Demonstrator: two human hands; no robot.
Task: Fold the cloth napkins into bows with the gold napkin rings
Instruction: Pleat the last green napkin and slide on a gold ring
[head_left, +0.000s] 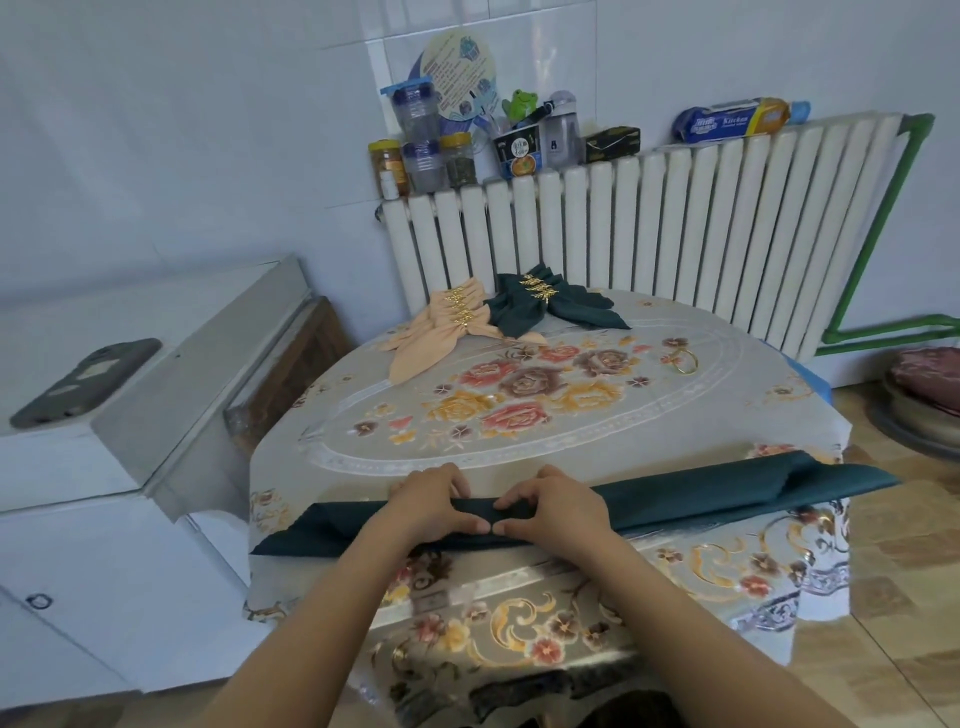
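Teal napkin (701, 493) under both hands (493, 512)

White tiled walls (208, 104) back a white ribbed radiator (675, 218) topped with jars (426, 150), a white cabinet (104, 467) stands left, and tan floor tiles (893, 597) lie right.

Left hand (431, 506) and right hand (558, 506) pinch folded teal napkin (701, 493).

Red bundle (930, 371) cut off at right edge.
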